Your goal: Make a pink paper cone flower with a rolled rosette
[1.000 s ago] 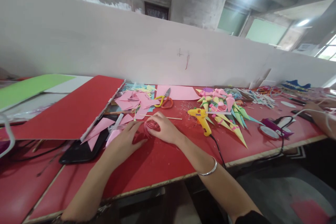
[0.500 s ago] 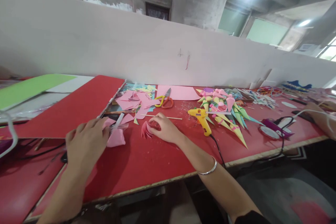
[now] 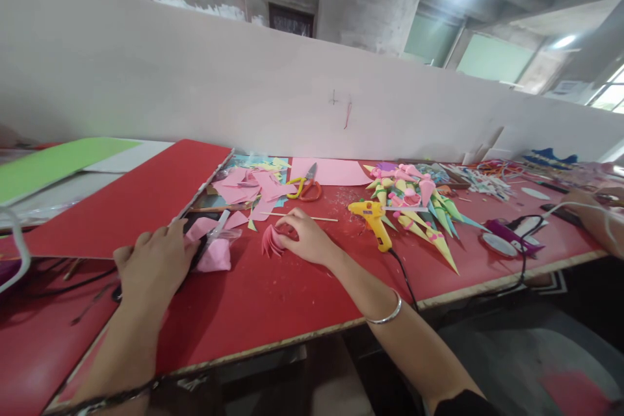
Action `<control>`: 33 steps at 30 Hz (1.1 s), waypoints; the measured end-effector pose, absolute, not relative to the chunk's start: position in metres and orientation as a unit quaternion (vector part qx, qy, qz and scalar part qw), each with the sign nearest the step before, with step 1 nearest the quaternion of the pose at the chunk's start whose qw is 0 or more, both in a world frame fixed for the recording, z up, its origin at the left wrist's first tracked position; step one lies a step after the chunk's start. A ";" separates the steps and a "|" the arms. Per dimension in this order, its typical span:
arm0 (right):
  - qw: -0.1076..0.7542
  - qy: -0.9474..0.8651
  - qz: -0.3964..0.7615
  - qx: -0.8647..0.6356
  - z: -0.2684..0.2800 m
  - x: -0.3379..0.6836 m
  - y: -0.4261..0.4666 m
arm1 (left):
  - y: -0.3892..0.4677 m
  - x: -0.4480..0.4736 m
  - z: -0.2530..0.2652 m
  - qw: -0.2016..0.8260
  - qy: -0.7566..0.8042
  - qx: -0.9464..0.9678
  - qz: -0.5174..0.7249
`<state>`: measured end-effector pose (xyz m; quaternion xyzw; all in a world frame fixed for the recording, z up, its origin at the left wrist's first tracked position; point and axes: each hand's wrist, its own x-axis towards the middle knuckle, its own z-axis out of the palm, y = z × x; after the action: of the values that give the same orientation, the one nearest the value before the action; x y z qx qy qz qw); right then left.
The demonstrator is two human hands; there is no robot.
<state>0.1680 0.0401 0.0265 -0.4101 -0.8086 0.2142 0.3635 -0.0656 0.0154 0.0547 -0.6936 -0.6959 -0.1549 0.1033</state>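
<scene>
On a red bench [image 3: 292, 312], a person's two bare forearms reach in from the lower edge, set well apart. The right arm slants up and leftward, a silver bangle [image 3: 389, 319] around it; its hand [image 3: 308, 238] lies low, palm down, thumb and curved fingers pinched together on a layered pink paper piece [image 3: 271, 242] at the front middle of the bench. The left hand [image 3: 155, 270] arches, knuckles up, over a black phone-like slab [image 3: 194, 261], beside a red board [image 3: 141, 208]; its fingertips are hidden, so whether it grips cannot be told.
</scene>
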 end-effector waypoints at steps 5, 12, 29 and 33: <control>0.363 -0.808 0.212 -0.413 0.025 0.169 0.041 | 0.011 -0.061 0.066 0.123 -0.732 -0.663 -0.098; 0.430 -0.781 0.209 -0.400 0.028 0.167 0.039 | 0.015 -0.050 0.069 0.029 -0.676 -0.694 -0.247; 0.372 -0.865 0.216 -0.260 0.034 0.167 0.032 | 0.012 -0.025 0.051 0.010 -0.512 -0.839 -0.186; 0.362 -0.867 0.236 -0.250 0.037 0.168 0.031 | 0.006 -0.018 0.055 -0.004 -0.529 -0.842 -0.109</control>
<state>0.1680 0.0310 0.0366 -0.2497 -0.8666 0.2360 0.3618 -0.0181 0.0062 0.0552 -0.8418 -0.5287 -0.1087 -0.0038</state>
